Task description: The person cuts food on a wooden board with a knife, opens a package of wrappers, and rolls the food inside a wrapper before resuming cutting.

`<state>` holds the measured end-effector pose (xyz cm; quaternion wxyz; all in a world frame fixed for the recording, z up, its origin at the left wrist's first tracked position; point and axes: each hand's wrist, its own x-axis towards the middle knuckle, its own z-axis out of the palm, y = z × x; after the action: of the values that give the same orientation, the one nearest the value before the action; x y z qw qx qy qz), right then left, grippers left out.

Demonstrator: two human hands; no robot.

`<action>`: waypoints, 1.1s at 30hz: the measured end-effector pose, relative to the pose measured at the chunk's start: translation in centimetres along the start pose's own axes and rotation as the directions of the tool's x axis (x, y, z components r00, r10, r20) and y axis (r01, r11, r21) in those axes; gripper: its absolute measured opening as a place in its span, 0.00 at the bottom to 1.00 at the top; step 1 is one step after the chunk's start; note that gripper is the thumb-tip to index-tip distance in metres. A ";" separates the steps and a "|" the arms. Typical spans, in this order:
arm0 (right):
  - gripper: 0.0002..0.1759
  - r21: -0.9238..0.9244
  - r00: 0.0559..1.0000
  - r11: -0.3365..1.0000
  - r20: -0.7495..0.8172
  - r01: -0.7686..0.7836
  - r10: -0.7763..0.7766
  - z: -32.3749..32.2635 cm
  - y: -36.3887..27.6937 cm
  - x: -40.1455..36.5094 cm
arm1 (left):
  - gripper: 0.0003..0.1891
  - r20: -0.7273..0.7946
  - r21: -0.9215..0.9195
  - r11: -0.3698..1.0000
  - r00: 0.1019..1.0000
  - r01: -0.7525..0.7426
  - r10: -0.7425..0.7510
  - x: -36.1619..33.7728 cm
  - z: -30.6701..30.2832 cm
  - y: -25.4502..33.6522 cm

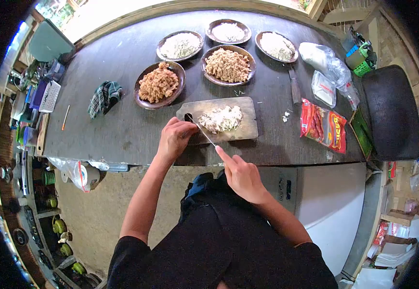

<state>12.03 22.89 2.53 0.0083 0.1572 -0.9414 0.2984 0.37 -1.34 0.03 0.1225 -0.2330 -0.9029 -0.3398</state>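
My right hand [243,179] grips a knife [206,136], its index finger stretched along the back of the blade. The blade points up and left across the near left part of a wooden cutting board [249,131]. My left hand [175,138] is closed at the board's left end, by the blade's tip; what its fingers hold, if anything, is hidden. On the board lies a pile of thinly sliced pale pieces [223,118], just beyond the blade. A dark hole [188,117] shows in the board beside my left fingers.
Beyond the board stand a plate of reddish-brown chunks [159,84], a plate of tan chunks [228,66] and several plates of pale shreds [180,45]. A second knife [294,86], a red sausage packet [322,126] and plastic bags [327,62] lie right; a checked cloth [105,98] lies left.
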 end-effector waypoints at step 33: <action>0.37 -0.009 0.999 0.999 0.023 0.034 -0.034 -0.1 0.2 -0.9 | 0.08 -0.061 0.012 0.998 0.997 0.055 -0.055 -0.2 0.4 0.1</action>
<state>12.86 23.33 2.37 0.0035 0.1766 -0.9400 0.2920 0.54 -1.05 -0.23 0.1423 -0.1967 -0.9072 -0.3437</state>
